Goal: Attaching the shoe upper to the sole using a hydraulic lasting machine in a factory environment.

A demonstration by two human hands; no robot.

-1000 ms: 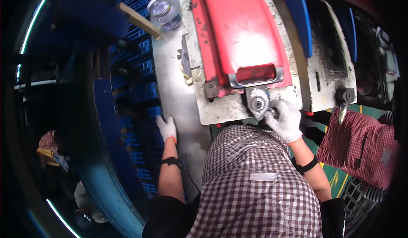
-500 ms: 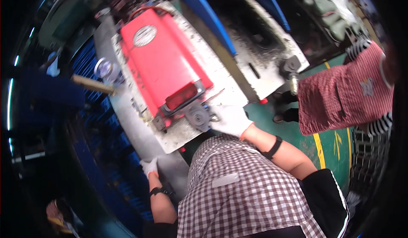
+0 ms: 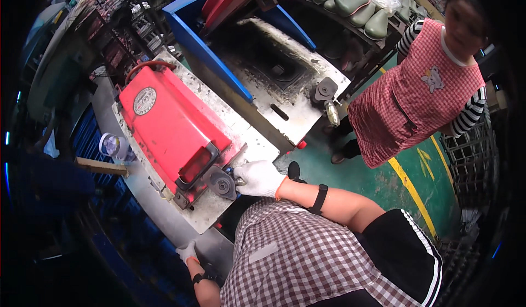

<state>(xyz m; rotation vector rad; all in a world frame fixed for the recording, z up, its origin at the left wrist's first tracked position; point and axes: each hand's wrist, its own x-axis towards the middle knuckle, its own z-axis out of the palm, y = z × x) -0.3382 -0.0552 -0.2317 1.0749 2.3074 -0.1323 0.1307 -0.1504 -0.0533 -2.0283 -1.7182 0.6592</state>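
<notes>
My right hand [image 3: 260,179], in a white knit glove, is closed around the metal handle of a grey round latch [image 3: 222,185]. The latch sits at the near end of a red lid [image 3: 174,122] with a black-framed grip [image 3: 198,165]. The lid lies down on a worn white machine top [image 3: 233,123]. My left hand [image 3: 187,251], also gloved, grips the outer edge of a bare metal table [image 3: 159,202] left of the machine; its fingertips are partly hidden.
A second machine [image 3: 301,122] with blue side panels stands to the right, its red lid [image 3: 223,0] raised. Beyond it, a person in a red checked apron [image 3: 402,99] stands on the green floor. Green clogs [image 3: 350,6] fill a rack behind. A clear tub [image 3: 113,145] stands left.
The view has shifted, so the machine appears lower and further left. The person on the right now shows more fully. My right hand stays at the latch, my left at the table edge.
</notes>
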